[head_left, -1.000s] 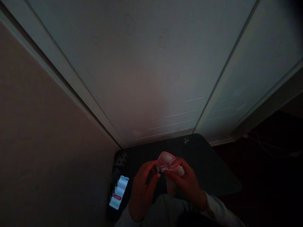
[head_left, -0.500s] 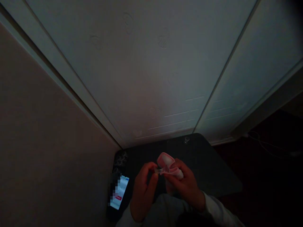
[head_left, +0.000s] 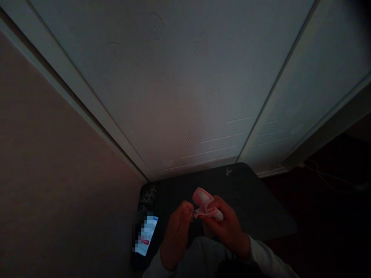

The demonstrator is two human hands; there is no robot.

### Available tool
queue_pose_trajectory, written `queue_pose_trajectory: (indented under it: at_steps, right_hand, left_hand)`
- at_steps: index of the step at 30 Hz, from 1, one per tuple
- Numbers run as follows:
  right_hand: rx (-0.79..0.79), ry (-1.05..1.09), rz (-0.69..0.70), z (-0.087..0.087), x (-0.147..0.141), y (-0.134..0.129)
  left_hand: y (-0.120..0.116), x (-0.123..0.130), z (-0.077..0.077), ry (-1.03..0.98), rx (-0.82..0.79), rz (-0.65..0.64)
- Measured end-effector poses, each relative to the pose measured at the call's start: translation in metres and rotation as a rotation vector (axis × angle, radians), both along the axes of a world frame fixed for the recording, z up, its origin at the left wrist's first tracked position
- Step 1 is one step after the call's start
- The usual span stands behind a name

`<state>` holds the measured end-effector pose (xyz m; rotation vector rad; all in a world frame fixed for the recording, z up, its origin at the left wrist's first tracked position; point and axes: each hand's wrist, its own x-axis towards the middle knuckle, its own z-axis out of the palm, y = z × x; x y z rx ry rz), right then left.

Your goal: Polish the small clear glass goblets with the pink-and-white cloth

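Above the dark table (head_left: 261, 216), my right hand (head_left: 228, 224) grips a soft pink piece with a pale inside (head_left: 203, 197). It looks like folded cloth, but the dim light hides its exact kind. A small clear, plastic-looking piece (head_left: 192, 215) sits against its left side. My left hand (head_left: 178, 231) is closed, thumb and fingers pinching that clear piece. Part of the pink piece is hidden behind my right fingers. Another small clear piece (head_left: 228, 170) lies near the table's back edge.
A lit phone (head_left: 147, 237) lies at the table's left side. Behind it is a cluster of small shiny items (head_left: 148, 194). White panels (head_left: 174, 96) with embossed hearts rise behind the table, and a plain wall (head_left: 58, 173) stands at left. A pale cable (head_left: 327, 177) lies at right.
My left fingers have closed more tightly around the clear piece and now cover more of it. The right hand and pink piece have barely moved.
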<state>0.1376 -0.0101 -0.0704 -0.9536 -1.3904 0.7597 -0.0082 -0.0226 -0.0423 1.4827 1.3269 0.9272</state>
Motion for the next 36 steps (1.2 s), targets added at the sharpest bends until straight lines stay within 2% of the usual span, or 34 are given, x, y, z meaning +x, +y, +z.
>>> queue_pose_trajectory:
  at_steps: [6, 9, 11, 15, 18, 21, 25, 32, 36]
  right_hand:
    - [-0.019, 0.033, 0.024, -0.002, -0.001, 0.0]
    - [-0.124, 0.082, 0.008, -0.002, 0.0, 0.001]
    - [-0.232, 0.142, 0.001, -0.002, 0.0, 0.001]
    - [-0.425, 0.281, 0.032, -0.002, 0.001, 0.001]
    - [-0.458, 0.318, 0.063, -0.002, 0.0, 0.001]
    - [-0.425, 0.279, 0.064, -0.002, 0.0, 0.0]
    - [-0.3, 0.188, 0.043, -0.002, 0.0, 0.0]
    - [-0.046, 0.068, -0.007, 0.001, 0.001, -0.001]
    - [0.034, 0.015, -0.002, 0.0, 0.001, -0.002]
  left_hand:
    - [0.003, -0.001, -0.004, -0.072, -0.014, 0.068]
    - [0.002, -0.006, -0.007, -0.138, 0.038, 0.11]
    - [0.0, -0.009, -0.01, -0.173, 0.095, 0.073]
    - [-0.001, -0.013, -0.011, -0.062, 0.151, -0.028]
    - [0.001, -0.012, -0.007, 0.026, 0.149, -0.019]
    - [0.002, -0.011, -0.003, 0.056, 0.142, 0.023]
    - [0.001, -0.012, -0.002, 0.036, 0.114, 0.041]
    - [0.0, -0.007, 0.002, 0.013, 0.067, -0.038]
    - [0.001, -0.004, 0.003, -0.001, 0.055, -0.034]
